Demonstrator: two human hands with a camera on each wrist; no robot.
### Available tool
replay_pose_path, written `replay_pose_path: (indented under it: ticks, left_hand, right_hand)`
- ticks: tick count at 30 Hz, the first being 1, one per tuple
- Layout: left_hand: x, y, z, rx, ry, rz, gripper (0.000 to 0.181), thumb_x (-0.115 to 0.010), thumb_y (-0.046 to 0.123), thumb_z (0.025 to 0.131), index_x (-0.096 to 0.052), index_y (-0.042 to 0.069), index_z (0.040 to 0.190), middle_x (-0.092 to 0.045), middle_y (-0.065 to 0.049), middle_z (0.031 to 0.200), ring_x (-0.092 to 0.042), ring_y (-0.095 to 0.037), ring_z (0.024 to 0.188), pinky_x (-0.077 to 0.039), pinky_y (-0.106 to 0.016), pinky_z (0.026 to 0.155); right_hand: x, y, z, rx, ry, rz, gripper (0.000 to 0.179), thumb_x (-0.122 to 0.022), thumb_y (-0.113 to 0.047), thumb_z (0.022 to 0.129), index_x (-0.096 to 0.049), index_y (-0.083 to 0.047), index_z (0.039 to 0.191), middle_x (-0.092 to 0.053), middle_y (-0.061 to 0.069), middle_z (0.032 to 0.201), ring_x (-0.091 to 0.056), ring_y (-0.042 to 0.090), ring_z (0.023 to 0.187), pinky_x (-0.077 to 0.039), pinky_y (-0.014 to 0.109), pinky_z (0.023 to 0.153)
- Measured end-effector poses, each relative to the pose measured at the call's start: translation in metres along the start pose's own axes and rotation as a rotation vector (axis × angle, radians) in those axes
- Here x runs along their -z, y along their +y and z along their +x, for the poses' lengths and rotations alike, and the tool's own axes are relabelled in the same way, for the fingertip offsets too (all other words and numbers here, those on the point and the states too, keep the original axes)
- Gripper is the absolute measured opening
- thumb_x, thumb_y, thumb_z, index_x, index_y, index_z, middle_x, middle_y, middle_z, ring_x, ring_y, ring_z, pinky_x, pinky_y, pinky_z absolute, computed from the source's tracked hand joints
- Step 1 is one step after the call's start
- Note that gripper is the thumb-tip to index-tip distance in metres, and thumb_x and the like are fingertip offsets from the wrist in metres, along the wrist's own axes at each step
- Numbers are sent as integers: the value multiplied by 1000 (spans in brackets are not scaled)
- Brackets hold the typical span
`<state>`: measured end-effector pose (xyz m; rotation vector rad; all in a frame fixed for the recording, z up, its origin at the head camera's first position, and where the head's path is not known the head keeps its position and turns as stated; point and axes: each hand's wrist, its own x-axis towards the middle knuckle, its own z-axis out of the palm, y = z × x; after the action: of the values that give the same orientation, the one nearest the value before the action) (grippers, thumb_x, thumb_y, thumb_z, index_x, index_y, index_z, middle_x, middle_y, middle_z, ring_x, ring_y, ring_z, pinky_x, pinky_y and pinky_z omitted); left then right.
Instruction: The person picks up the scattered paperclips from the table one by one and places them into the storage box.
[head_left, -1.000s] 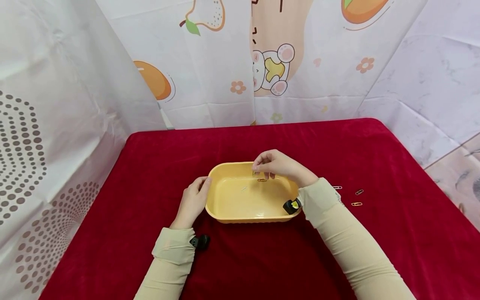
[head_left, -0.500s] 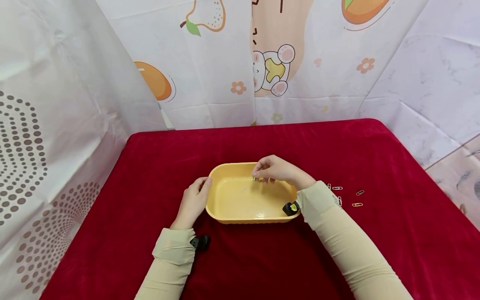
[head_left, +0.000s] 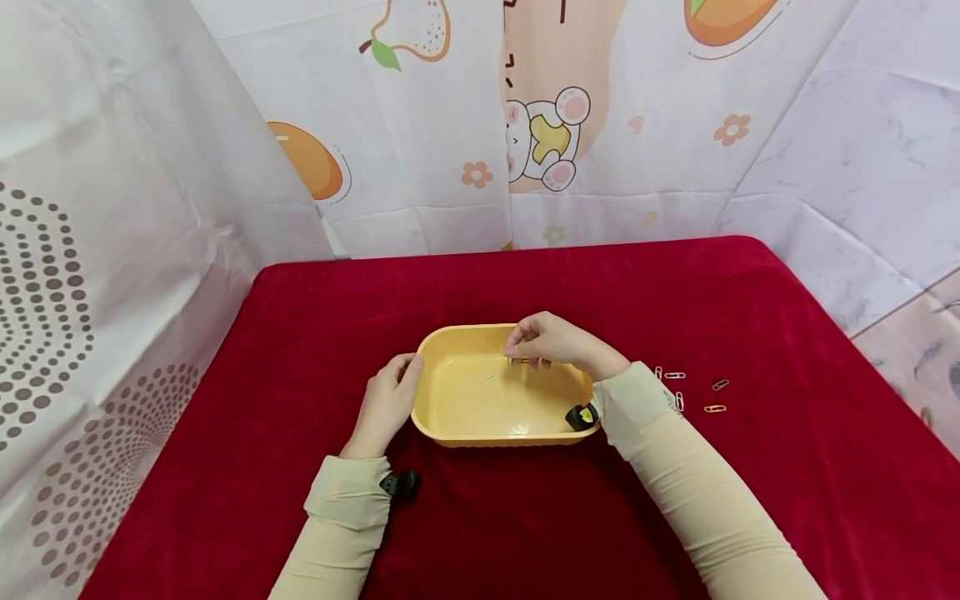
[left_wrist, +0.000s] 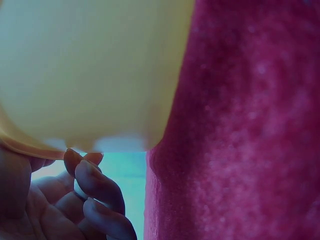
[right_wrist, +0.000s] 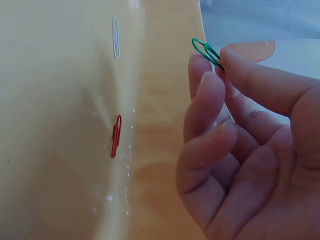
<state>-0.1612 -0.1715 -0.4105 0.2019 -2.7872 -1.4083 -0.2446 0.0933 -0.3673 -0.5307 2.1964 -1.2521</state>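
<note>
A shallow yellow plastic tray (head_left: 480, 437) lies on the red cloth. My left hand (head_left: 386, 402) holds its left end, thumb at the rim; in the left wrist view the curled fingertips (left_wrist: 92, 175) meet the outside of the wall. Over the tray's far side, my right hand (head_left: 558, 340) pinches a green paper clip (right_wrist: 207, 52) between thumb and forefinger, its looped end sticking out. On the tray floor rest a white paper clip (right_wrist: 116, 37) and a red paper clip (right_wrist: 116, 136), apart from each other. In the head view the right fingers partly hide the red one.
Right of the tray, on the cloth, lie several more paper clips: a white one (head_left: 675, 376), a dark one (head_left: 720, 385) and a yellow one (head_left: 715, 408) among them. The right sleeve (head_left: 675, 450) passes close to them. Printed curtains (head_left: 420, 167) stand behind the table.
My right hand has come down into the tray with the green paper clip, then nearly stopped. Its sleeve has shifted slightly left, uncovering more paper clips. The left hand has stayed put.
</note>
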Motion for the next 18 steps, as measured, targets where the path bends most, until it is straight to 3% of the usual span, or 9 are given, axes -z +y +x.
replay_pose_path:
  ticks: [6, 13, 18]
  left_hand:
    - [1, -1, 0, 0, 0, 6, 50, -41, 46, 105, -59, 10, 135, -67, -14, 122, -66, -27, 102, -51, -44, 89]
    - [1, -1, 1, 5, -2, 6, 50, -41, 46, 105, -59, 10, 136, -67, -14, 124, -65, -28, 104, -51, -45, 91]
    - [0, -2, 2, 11, -6, 3, 51, -41, 47, 105, -59, 11, 136, -66, -14, 127, -65, -28, 107, -50, -45, 93]
  right_hand:
    - [-1, 1, 2, -8, 6, 0, 13, -67, -16, 94, -70, -3, 99, -71, 17, 92, -57, 14, 60, -44, 25, 54]
    - [1, 2, 2, -10, 27, 26, 14, -67, -15, 94, -70, -3, 101, -70, 17, 90, -58, 17, 61, -44, 26, 55]
    - [3, -2, -2, 14, 89, 47, 18, -69, -18, 93, -70, -3, 102, -70, 15, 88, -60, 21, 63, -45, 28, 55]
